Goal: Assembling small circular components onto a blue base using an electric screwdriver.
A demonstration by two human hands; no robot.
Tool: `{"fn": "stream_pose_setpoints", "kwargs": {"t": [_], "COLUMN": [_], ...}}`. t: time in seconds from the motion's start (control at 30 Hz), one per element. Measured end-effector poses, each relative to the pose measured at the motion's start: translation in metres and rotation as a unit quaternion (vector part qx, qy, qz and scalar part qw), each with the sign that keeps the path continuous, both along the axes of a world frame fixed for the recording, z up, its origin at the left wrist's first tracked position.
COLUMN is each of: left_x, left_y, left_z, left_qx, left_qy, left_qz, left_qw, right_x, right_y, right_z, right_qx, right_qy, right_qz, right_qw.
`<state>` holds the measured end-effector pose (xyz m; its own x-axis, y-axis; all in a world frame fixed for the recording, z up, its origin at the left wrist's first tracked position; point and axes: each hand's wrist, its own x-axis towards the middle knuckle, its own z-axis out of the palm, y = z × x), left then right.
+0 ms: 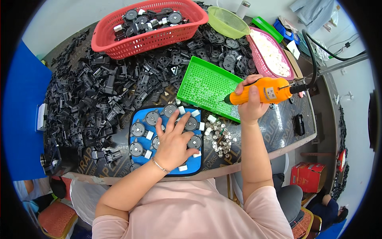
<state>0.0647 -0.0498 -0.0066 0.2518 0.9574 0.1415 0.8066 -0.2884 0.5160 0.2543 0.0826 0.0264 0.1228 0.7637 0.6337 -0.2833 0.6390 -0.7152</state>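
An orange electric screwdriver (260,91) lies in my right hand (251,101), its dark tip pointing left over the near part of a green perforated tray (209,79). A cable runs from its back end toward the upper right. My left hand (174,139) rests with spread fingers over a blue mat (159,162). Several round dark grey parts (138,129) with white blocks (149,135) sit on that mat. Some of them are partly hidden under the left hand, whose fingertips are at the parts in the far row.
Small silvery metal pieces (223,145) lie right of the mat. Heaps of black plastic parts (91,91) cover the table's left and back. Behind stand a red basket (151,42) of assembled parts, a yellow-green basket (229,24) and a pink basket (264,65) of white pieces.
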Motion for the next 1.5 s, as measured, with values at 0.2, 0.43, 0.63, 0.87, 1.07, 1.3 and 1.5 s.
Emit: {"fn": "stream_pose_setpoints", "kwargs": {"t": [0.2,0.43,0.63,0.87,1.07,1.3,1.5], "left_x": [0.0,0.0,0.001,0.001,0.003,0.001,-0.001], "left_y": [-0.001,-0.003,0.0,0.0,0.0,0.001,-0.001], "left_z": [-0.003,-0.003,-0.004,-0.004,-0.011,-0.011,-0.002], "left_qx": [0.004,0.015,0.024,0.025,0.055,0.038,-0.008], "left_qy": [0.0,-0.018,-0.019,-0.009,0.009,-0.01,-0.022], "left_qz": [0.004,0.012,0.013,0.011,0.022,0.013,0.018], "left_qw": [1.0,1.0,0.999,1.0,0.998,0.999,1.0], "right_x": [-0.002,-0.003,-0.027,-0.041,-0.048,-0.047,-0.008], "right_y": [-0.003,-0.052,-0.09,-0.087,-0.089,-0.078,-0.052], "right_z": [0.006,0.044,0.027,0.016,0.013,0.026,0.052], "right_qx": [-0.006,-0.015,-0.008,-0.032,-0.073,0.024,0.063], "right_qy": [-0.011,0.051,-0.071,-0.153,-0.127,-0.19,0.018], "right_qz": [-0.007,0.079,0.22,0.199,0.232,0.235,0.145], "right_qw": [1.0,0.995,0.973,0.967,0.962,0.953,0.987]}}
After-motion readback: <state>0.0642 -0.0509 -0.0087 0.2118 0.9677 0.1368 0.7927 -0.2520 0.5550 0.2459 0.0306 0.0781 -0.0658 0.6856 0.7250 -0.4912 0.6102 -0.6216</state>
